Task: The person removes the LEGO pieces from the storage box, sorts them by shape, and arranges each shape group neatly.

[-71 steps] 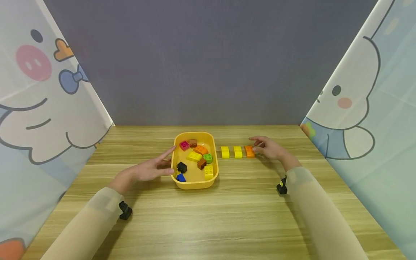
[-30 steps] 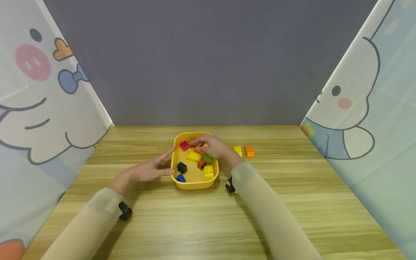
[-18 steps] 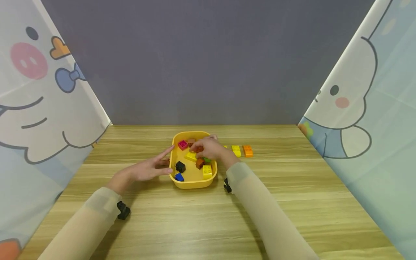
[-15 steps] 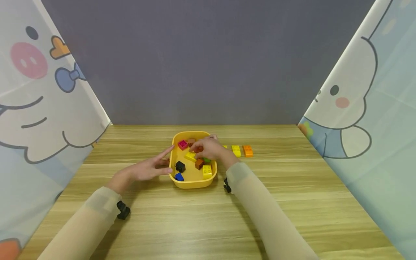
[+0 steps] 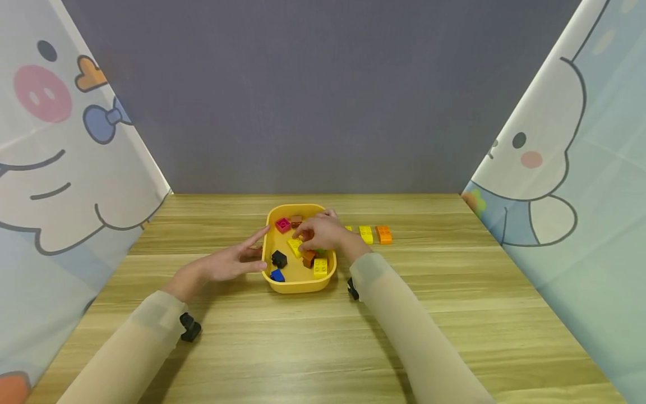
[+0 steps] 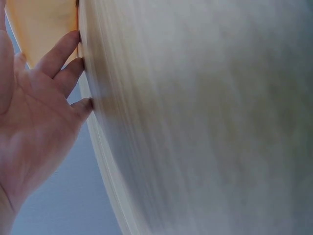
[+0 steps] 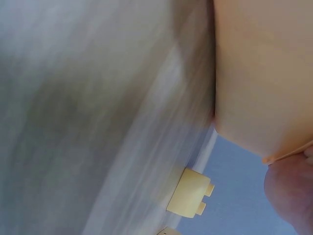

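A yellow plastic box (image 5: 298, 287) holds several loose toy bricks. My left hand (image 5: 227, 265) has its fingers spread against the box's left side; in the left wrist view that hand (image 6: 39, 122) touches near the tabletop. My right hand (image 5: 325, 231) reaches over the right rim, thumb and fingers curled round an orange toy brick (image 5: 306, 234), mostly hidden by them. By the thumb lie a yellow brick (image 5: 295, 247) and a brown one (image 5: 309, 258). A green brick is mostly covered by the hand.
Also in the box are pink (image 5: 283, 225), black (image 5: 279, 258), blue (image 5: 277, 275) and yellow (image 5: 320, 267) bricks, plus another brown one (image 5: 296, 221). Right of it, a yellow brick (image 5: 365, 234) and an orange brick (image 5: 384, 234) stand in a row, with another yellow one (image 7: 188, 193) partly hidden.
My right hand has left the orange brick at the row's end and moved left into the box. Inside, the yellow and brown bricks by the thumb have shifted and turned. The left hand stays put.
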Demonstrator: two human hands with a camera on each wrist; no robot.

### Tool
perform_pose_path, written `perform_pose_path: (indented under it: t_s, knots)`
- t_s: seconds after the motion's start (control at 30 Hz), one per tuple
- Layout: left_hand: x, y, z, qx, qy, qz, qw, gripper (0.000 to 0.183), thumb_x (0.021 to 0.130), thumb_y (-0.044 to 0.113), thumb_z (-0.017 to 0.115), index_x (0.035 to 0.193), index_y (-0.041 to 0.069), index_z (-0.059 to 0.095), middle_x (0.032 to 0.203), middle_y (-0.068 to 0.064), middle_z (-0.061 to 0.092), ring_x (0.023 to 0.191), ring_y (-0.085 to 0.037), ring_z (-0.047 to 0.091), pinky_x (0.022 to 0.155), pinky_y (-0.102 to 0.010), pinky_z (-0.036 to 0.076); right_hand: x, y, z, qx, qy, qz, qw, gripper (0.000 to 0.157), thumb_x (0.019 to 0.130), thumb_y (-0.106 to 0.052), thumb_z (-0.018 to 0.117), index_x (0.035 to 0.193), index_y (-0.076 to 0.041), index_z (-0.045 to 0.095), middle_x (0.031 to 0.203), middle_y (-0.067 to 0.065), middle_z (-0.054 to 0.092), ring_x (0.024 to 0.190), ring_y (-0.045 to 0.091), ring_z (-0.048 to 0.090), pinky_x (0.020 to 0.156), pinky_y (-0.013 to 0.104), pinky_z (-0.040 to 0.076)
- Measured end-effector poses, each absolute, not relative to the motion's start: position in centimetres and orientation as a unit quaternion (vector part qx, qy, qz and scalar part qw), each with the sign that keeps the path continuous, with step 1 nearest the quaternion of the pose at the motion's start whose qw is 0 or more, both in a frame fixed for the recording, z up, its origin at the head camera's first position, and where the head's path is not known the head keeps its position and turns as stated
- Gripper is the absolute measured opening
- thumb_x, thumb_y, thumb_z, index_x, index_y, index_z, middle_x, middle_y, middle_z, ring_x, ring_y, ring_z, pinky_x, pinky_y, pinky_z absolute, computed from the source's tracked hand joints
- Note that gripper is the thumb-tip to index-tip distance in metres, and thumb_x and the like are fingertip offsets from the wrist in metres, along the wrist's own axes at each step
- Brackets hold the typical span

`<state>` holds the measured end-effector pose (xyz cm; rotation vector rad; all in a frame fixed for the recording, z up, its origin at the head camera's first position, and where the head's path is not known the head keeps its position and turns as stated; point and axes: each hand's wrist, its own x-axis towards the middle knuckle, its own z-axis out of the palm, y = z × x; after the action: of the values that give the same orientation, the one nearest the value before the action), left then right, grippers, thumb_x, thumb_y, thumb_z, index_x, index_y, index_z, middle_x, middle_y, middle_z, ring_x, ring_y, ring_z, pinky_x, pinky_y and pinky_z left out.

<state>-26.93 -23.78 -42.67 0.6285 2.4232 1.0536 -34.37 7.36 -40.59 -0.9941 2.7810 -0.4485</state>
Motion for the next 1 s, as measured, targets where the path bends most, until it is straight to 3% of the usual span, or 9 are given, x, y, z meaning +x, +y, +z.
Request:
perform_pose_path:
  t_s: [0.33, 0.5, 0.63, 0.7, 0.83, 1.0]
  knots:
    - [-27.02, -23.81, -42.72, 0.227, 0.875, 0.373, 0.208, 0.095, 0.11, 0.054, 0.063, 0.174, 0.05, -0.007, 0.174, -0.031, 0.036, 0.161, -0.054, 0.035, 0.127, -0.081, 0.024, -34.46, 7.02, -40.35, -0.336, 0.935, -0.081, 0.078, 0.06, 0.093, -0.057, 0.083, 0.148, -0.038, 0.07, 0.115, -0.012, 0.073, 0.119, 0.018, 0.06, 0.122, 0.053, 0.025]
    - [-26.99, -23.74, -42.75, 0.226, 0.877, 0.369, 0.209, 0.096, 0.109, 0.055, 0.063, 0.174, 0.051, -0.007, 0.174, -0.031, 0.036, 0.161, -0.054, 0.035, 0.126, -0.082, 0.024, -34.56, 6.82, -40.3, -0.334, 0.938, -0.041, 0.084, 0.062, 0.094, -0.064, 0.08, 0.151, -0.041, 0.067, 0.137, -0.01, 0.072, 0.135, 0.021, 0.058, 0.123, 0.051, 0.026]
    - [-26.98, -23.68, -42.63, 0.224, 0.876, 0.371, 0.209, 0.096, 0.109, 0.055, 0.063, 0.174, 0.05, -0.007, 0.174, -0.031, 0.036, 0.161, -0.054, 0.035, 0.126, -0.081, 0.025, -34.41, 6.71, -40.09, -0.332, 0.939, -0.027, 0.085, 0.065, 0.093, -0.065, 0.081, 0.152, -0.041, 0.066, 0.16, -0.004, 0.062, 0.152, 0.026, 0.051, 0.126, 0.051, 0.024]
    - [-26.99, -23.67, -42.61, 0.224, 0.876, 0.373, 0.21, 0.096, 0.11, 0.055, 0.063, 0.174, 0.05, -0.007, 0.174, -0.031, 0.036, 0.161, -0.054, 0.035, 0.127, -0.08, 0.025, -34.28, 6.68, -40.0, -0.333, 0.939, -0.023, 0.081, 0.067, 0.091, -0.065, 0.083, 0.151, -0.041, 0.066, 0.16, -0.003, 0.062, 0.153, 0.026, 0.051, 0.128, 0.052, 0.024]
    - [-26.99, -23.73, -42.64, 0.225, 0.877, 0.371, 0.208, 0.097, 0.109, 0.054, 0.064, 0.175, 0.047, -0.007, 0.173, -0.032, 0.037, 0.161, -0.054, 0.036, 0.127, -0.08, 0.026, -34.14, 6.66, -40.07, -0.332, 0.94, -0.025, 0.072, 0.069, 0.088, -0.066, 0.086, 0.149, -0.041, 0.067, 0.138, -0.006, 0.07, 0.14, 0.023, 0.059, 0.126, 0.052, 0.026]
    - [-26.92, -23.78, -42.66, 0.225, 0.878, 0.368, 0.206, 0.098, 0.109, 0.054, 0.064, 0.176, 0.044, -0.006, 0.172, -0.032, 0.038, 0.161, -0.053, 0.037, 0.127, -0.079, 0.026, -34.14, 6.75, -40.35, -0.32, 0.942, -0.073, 0.071, 0.075, 0.086, -0.067, 0.087, 0.151, -0.037, 0.063, 0.154, -0.006, 0.065, 0.154, 0.03, 0.049, 0.134, 0.058, 0.018]
